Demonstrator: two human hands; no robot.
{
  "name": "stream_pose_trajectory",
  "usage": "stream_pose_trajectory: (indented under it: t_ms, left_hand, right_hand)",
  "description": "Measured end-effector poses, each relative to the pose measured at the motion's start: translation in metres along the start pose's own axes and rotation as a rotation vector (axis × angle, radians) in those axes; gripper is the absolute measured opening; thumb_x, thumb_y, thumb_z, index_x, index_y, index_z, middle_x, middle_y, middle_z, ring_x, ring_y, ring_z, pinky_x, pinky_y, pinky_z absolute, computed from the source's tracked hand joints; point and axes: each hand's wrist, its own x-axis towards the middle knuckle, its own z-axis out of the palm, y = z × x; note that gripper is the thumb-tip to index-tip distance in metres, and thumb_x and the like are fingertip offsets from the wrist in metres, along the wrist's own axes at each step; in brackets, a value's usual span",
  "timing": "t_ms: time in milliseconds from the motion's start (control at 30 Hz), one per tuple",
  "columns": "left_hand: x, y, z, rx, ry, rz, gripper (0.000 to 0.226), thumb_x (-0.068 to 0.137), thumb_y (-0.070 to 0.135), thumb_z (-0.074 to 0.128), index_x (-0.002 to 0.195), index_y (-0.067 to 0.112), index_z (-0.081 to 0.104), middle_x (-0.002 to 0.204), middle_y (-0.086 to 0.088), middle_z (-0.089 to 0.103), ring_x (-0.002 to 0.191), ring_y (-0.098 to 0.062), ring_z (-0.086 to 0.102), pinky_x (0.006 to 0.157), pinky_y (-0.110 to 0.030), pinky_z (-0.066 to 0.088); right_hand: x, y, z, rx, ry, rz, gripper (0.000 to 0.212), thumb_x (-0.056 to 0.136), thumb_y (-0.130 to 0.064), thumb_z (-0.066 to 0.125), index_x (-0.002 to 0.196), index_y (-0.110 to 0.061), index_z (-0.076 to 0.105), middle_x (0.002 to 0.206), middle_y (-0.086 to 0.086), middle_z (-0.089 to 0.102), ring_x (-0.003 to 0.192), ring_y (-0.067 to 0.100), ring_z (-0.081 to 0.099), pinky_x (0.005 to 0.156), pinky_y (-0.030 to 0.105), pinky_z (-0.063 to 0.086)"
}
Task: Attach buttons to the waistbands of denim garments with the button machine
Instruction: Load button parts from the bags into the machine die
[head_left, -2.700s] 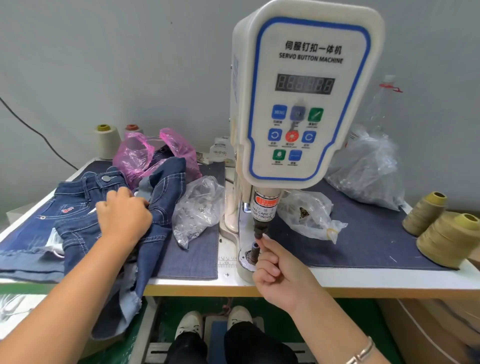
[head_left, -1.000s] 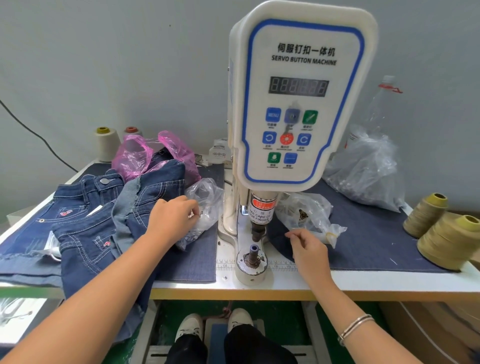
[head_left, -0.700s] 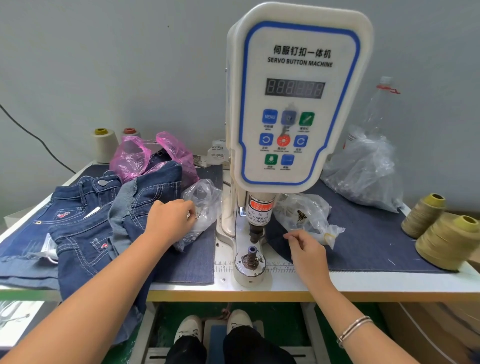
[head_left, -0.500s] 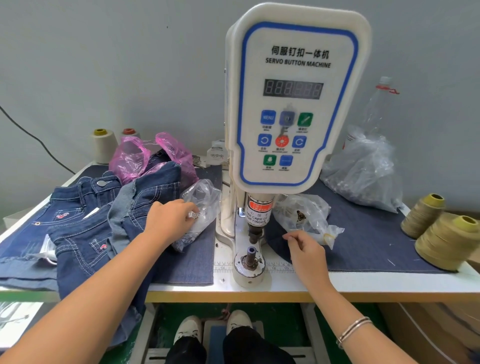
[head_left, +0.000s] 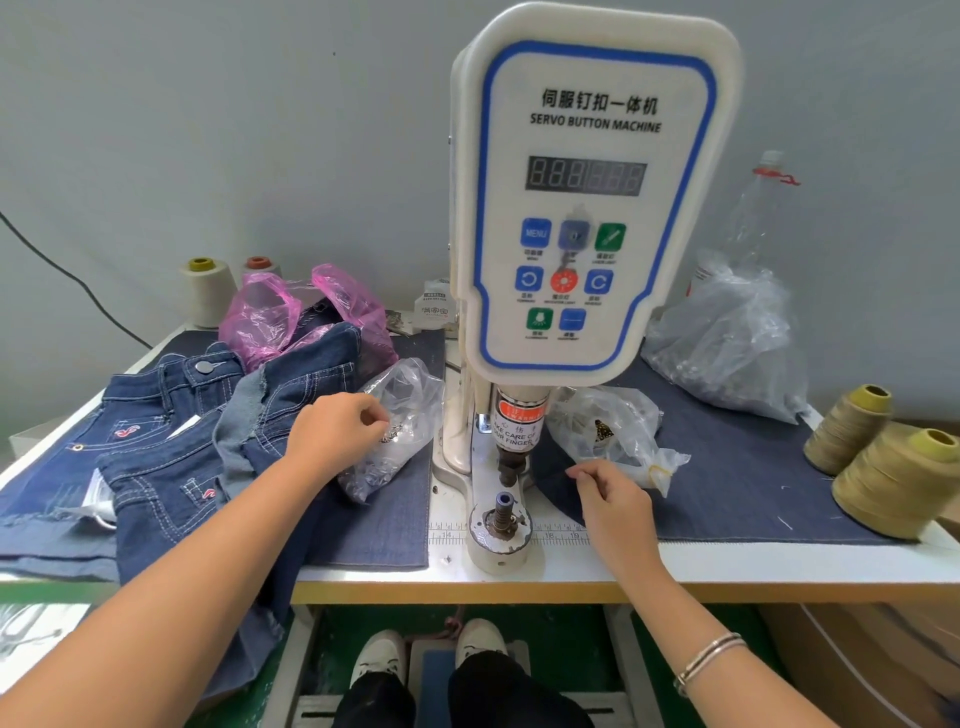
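Note:
The white servo button machine (head_left: 597, 208) stands at the middle of the table, its lower die (head_left: 501, 514) bare with a blue-tipped pin standing up. Dark denim shorts (head_left: 171, 467) lie piled at the left; one pair's waistband carries a metal button (head_left: 203, 367). My left hand (head_left: 337, 431) rests over the denim with fingers curled, pinching a silver button at a clear bag of buttons (head_left: 410, 395). My right hand (head_left: 613, 499) rests on the blue cloth (head_left: 727, 478) right of the die, fingers curled and thumb against forefinger, next to a second clear bag (head_left: 613, 421). Nothing shows between those fingertips.
Two tan thread cones (head_left: 893, 478) stand at the right edge, and pale cones (head_left: 208, 291) at the back left. A pink bag (head_left: 265, 317) lies behind the denim. A big clear bag (head_left: 727, 343) and a bottle (head_left: 758, 208) stand back right. A foot pedal (head_left: 436, 670) lies under the table.
My right hand left the lower die and moved right onto the blue cloth. My left hand moved from the denim pile to the button bag. Both have stayed nearly still over the last second.

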Motion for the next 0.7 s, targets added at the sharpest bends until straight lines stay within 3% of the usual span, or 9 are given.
stream_pose_trajectory:
  t_ms: [100,233,433,567,700]
  left_hand:
    - [-0.002,0.001,-0.002,-0.207,0.008,0.001,0.018,0.087,0.023,0.066,0.075,0.035,0.064,0.080,0.012,0.069,0.077,-0.011,0.065,0.074,-0.033,0.054]
    - [-0.012,0.012,-0.005,-0.416,0.062,0.082,0.017,0.088,0.014,0.068,0.078,0.028,0.065,0.073,0.010,0.071,0.069,0.002,0.065,0.065,-0.009,0.046]
    - [-0.049,0.046,0.000,-0.513,0.015,0.284,0.022,0.085,0.005,0.071,0.081,0.026,0.069,0.078,0.016,0.069,0.075,0.009,0.062,0.071,-0.003,0.042]
    - [-0.071,0.060,0.008,-0.654,-0.159,0.322,0.025,0.085,0.004,0.071,0.084,0.030,0.069,0.078,0.017,0.071,0.075,0.000,0.067,0.073,-0.012,0.050]
    - [-0.081,0.068,0.017,-0.718,-0.205,0.269,0.019,0.084,0.008,0.073,0.083,0.025,0.067,0.080,0.008,0.072,0.075,-0.010,0.069,0.076,-0.026,0.057]
  right_hand:
    - [0.000,-0.001,0.000,-0.009,0.000,0.008,0.024,0.098,-0.018,0.050,0.090,-0.037,0.061,0.079,-0.024,0.061,0.080,-0.017,0.054,0.058,0.004,0.042]
    - [0.000,-0.002,0.000,0.003,0.005,0.018,0.026,0.098,-0.017,0.050,0.088,-0.039,0.060,0.078,-0.022,0.062,0.077,-0.018,0.054,0.056,0.003,0.041]
    - [0.000,-0.003,0.000,0.019,0.008,0.035,0.022,0.099,-0.017,0.048,0.089,-0.033,0.061,0.080,-0.019,0.062,0.077,-0.013,0.056,0.056,0.004,0.041]
    - [0.000,-0.002,0.000,0.016,0.010,0.037,0.020,0.099,-0.017,0.048,0.092,-0.031,0.061,0.081,-0.020,0.061,0.079,-0.015,0.055,0.057,0.004,0.042]
    - [0.000,-0.004,-0.001,0.029,0.010,0.028,0.019,0.100,-0.017,0.048,0.092,-0.030,0.060,0.079,-0.015,0.062,0.073,-0.007,0.057,0.057,0.006,0.043]
